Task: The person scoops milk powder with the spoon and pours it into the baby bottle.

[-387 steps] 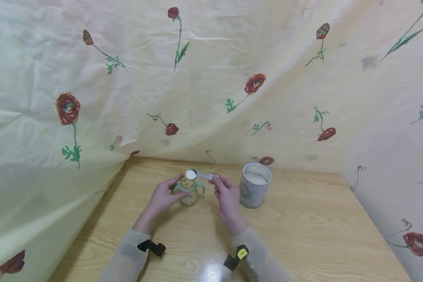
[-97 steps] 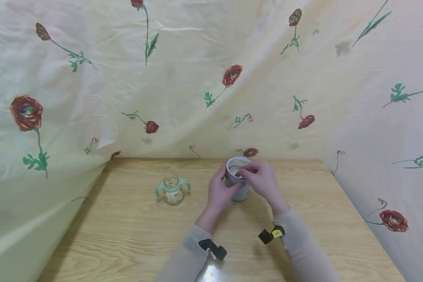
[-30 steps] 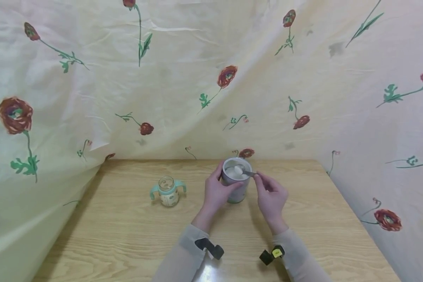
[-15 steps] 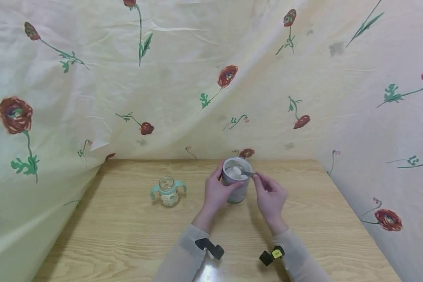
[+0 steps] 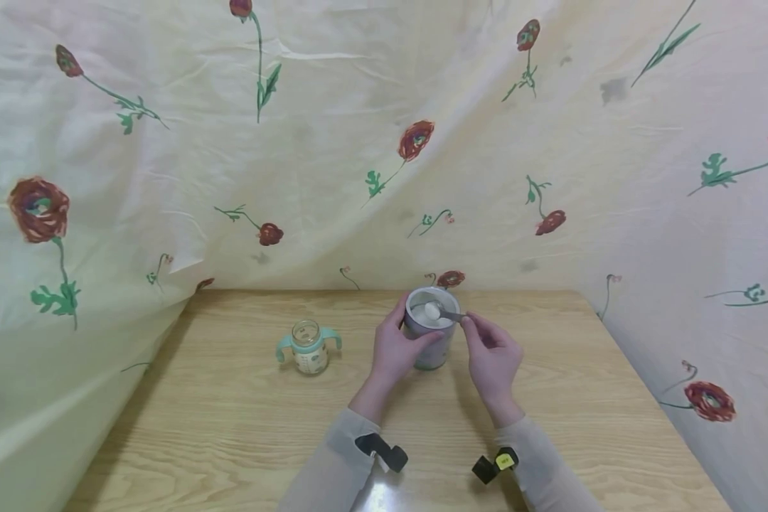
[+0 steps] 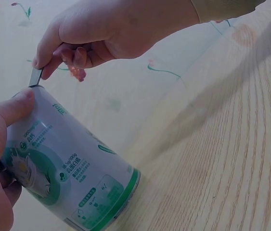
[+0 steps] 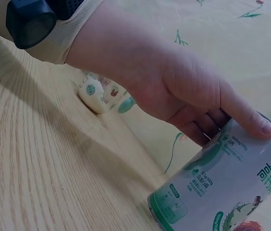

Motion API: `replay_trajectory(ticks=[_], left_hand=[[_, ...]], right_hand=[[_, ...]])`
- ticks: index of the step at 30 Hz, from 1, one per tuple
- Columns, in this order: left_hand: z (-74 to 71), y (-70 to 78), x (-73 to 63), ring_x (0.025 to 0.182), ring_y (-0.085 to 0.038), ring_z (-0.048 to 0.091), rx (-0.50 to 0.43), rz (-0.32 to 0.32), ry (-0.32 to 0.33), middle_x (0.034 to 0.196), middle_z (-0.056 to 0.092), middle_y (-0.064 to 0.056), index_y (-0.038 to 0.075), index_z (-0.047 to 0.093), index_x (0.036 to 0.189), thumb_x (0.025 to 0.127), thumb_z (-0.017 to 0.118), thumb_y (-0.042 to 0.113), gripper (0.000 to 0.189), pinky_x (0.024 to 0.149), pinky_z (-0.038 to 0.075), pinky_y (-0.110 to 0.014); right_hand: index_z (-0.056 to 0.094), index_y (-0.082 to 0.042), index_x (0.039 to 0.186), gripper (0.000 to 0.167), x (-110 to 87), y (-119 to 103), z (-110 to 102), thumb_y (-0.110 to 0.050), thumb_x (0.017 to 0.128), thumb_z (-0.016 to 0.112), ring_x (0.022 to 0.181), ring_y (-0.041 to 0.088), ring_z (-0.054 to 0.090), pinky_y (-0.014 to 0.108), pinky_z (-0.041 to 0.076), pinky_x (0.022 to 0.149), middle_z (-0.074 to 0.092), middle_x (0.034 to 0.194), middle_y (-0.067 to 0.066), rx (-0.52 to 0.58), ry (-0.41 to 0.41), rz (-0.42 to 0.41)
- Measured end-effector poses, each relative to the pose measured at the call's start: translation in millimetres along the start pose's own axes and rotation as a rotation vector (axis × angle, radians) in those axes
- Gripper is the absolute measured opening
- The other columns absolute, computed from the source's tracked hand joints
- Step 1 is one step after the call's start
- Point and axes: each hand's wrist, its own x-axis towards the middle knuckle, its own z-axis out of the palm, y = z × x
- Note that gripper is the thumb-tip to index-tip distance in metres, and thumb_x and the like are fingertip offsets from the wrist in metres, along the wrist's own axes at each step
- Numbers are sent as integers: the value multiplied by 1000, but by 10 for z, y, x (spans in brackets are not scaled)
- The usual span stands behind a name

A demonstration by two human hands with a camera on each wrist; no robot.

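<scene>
In the head view my left hand (image 5: 393, 352) grips the side of a white milk powder can (image 5: 436, 348), its thumb near the rim. The can stands upright and uncovered, with pale powder inside. Green markings and a green base band show on the can (image 6: 72, 168) in the left wrist view. My right hand (image 5: 496, 359) pinches the handle of a small metal measuring spoon (image 5: 451, 316). A white heap of powder fills the spoon's bowl, held at the can's mouth. To the left, a glass baby bottle (image 5: 310, 352) with mint green handles stands uncapped.
A wooden table (image 5: 230, 419) carries everything. A pale cloth (image 5: 333, 171) printed with red flowers hangs behind and along both sides. In the right wrist view the bottle (image 7: 94, 96) appears behind my left wrist.
Earlier, the right hand held the filled spoon above the bottle while the left hand was at it. Later it dipped into the can, then rose with powder. Over the last second both hands stay nearly still.
</scene>
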Motion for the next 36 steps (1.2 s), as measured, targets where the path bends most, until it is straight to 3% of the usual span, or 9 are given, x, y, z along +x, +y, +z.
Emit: replay_trajectory(ticks=[9,15,20,24,29,32,36], left_hand=[[-15,33,-24,152,-30,43,13,-16,-29,165,47,-13,5,39,165,86,94,30,99,124,37,-47],[-31,54,-33,153,-28,40,14,-32,-43,167,43,-12,8,39,165,87,92,33,98,125,36,-46],[-51,59,-40,154,-27,40,15,-33,-41,167,43,-9,9,40,165,88,91,34,96,125,36,-46],[-65,77,-46,153,-27,41,9,-17,-37,166,45,-9,7,42,164,89,91,31,93,125,36,-47],[-81,100,-42,152,-28,42,-4,2,-29,164,47,-12,3,42,162,88,91,29,92,124,37,-45],[-96,107,-41,152,-30,42,-9,12,-23,164,46,-17,0,42,162,89,91,28,93,124,37,-45],[-123,106,-50,153,-32,41,7,11,-31,165,43,-17,-1,41,162,90,90,31,93,123,37,-46]], right_hand=[[77,14,101,9,-3,7,-19,11,93,76,69,3,68,11,53,62,78,90,25,-28,9,73],[79,10,105,11,-4,237,-21,3,96,77,71,6,71,13,53,63,81,89,9,-12,41,173],[82,5,106,13,-14,365,-24,-5,98,79,73,4,72,14,53,63,81,89,2,23,40,203],[81,4,108,17,-20,365,-32,-10,99,80,78,7,74,15,55,66,81,90,0,50,37,234],[80,3,114,25,-3,300,-34,-19,102,77,91,10,76,17,57,80,81,93,-4,51,53,345],[80,2,115,29,17,250,-24,-24,101,78,95,11,75,17,54,78,81,94,-4,60,72,397],[80,2,114,30,36,200,-20,-24,100,80,94,12,74,19,49,71,81,92,-4,72,89,407]])
